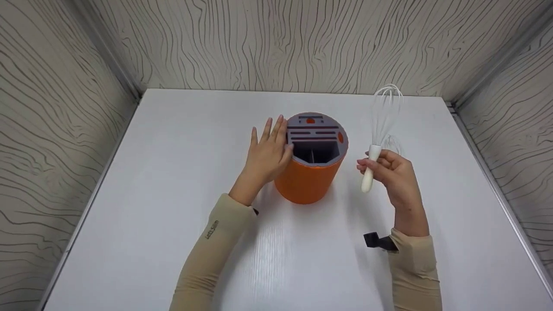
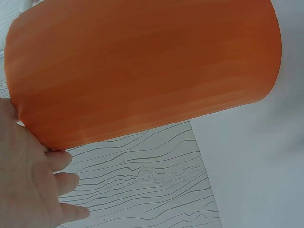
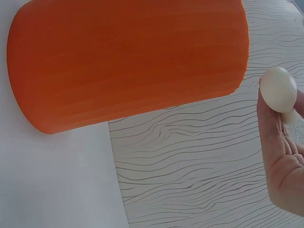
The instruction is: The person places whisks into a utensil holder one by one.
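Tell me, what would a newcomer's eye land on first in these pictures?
Probably the bright orange holder with a slotted grey top, standing near the middle of the white table, with the person's left hand against its left side. Next, to its right, comes the pale whisk, held wires-up in the right hand. Behind, a wall swirls with dark wood-grain lines.

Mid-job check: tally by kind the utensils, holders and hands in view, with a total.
Utensils: 1, the white whisk
Holders: 1, the orange holder
Hands: 2, the left hand against the holder, the right hand gripping the whisk
Total: 4
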Action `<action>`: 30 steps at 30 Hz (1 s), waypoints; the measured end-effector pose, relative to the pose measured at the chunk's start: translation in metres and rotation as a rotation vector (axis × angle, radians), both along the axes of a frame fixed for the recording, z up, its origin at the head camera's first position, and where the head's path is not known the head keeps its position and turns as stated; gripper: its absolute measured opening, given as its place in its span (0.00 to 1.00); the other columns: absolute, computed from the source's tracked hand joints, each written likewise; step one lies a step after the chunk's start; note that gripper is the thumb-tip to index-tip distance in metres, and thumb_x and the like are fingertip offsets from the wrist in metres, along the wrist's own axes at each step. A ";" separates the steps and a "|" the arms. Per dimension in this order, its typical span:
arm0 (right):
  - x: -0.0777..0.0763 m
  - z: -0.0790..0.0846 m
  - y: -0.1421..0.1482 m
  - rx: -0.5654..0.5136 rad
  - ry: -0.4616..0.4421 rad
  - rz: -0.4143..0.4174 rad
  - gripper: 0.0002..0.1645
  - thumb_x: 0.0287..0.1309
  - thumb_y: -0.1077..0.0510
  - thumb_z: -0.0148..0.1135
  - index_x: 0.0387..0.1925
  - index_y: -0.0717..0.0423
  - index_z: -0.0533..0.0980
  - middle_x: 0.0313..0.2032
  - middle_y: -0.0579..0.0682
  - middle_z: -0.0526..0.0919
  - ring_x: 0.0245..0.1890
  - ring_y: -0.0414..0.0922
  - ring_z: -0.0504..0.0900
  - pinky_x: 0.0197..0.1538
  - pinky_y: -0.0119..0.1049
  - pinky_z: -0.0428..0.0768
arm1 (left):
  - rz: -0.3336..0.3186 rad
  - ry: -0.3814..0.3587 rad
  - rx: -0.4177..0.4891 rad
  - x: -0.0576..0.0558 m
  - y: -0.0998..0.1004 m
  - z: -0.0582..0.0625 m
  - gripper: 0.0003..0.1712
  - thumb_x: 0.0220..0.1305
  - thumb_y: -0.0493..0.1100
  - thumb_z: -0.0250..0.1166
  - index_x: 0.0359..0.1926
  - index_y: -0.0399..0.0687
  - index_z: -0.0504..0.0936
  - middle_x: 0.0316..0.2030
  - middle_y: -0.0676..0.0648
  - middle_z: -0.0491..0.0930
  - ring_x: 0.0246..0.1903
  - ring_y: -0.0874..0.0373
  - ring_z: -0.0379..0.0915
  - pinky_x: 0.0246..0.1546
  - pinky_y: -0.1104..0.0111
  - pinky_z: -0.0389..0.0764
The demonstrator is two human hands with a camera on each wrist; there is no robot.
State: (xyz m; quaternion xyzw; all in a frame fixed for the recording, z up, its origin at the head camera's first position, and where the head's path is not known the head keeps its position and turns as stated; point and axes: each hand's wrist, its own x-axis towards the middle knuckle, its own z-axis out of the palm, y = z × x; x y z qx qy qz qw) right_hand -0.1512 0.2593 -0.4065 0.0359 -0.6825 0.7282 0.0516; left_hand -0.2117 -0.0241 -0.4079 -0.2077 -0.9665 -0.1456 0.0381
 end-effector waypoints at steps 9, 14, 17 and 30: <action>0.005 0.008 -0.016 -0.057 0.027 -0.031 0.11 0.56 0.75 0.58 0.42 0.72 0.72 0.31 0.54 0.85 0.31 0.46 0.85 0.42 0.38 0.81 | 0.007 -0.012 0.007 0.000 0.000 0.001 0.36 0.73 0.54 0.36 0.74 0.44 0.43 0.74 0.48 0.40 0.72 0.51 0.31 0.66 0.45 0.37; 0.006 0.011 -0.025 -0.056 0.035 -0.038 0.12 0.56 0.74 0.59 0.43 0.71 0.72 0.32 0.54 0.84 0.32 0.46 0.85 0.42 0.39 0.81 | 0.009 -0.011 0.013 0.000 0.001 0.000 0.36 0.72 0.54 0.36 0.74 0.43 0.43 0.74 0.48 0.41 0.72 0.50 0.31 0.67 0.46 0.36; 0.006 0.012 -0.031 -0.067 0.051 -0.035 0.11 0.55 0.74 0.59 0.42 0.71 0.72 0.32 0.54 0.84 0.32 0.47 0.85 0.43 0.39 0.81 | 0.009 -0.013 0.016 0.000 0.001 0.000 0.36 0.72 0.54 0.36 0.74 0.43 0.43 0.74 0.48 0.40 0.72 0.50 0.31 0.67 0.46 0.35; 0.004 0.015 -0.055 -0.176 0.209 -0.001 0.11 0.56 0.74 0.59 0.41 0.77 0.72 0.32 0.56 0.85 0.33 0.47 0.85 0.43 0.38 0.81 | 0.013 -0.006 0.016 0.000 0.001 -0.001 0.36 0.72 0.54 0.37 0.74 0.44 0.43 0.73 0.48 0.41 0.72 0.50 0.32 0.67 0.46 0.36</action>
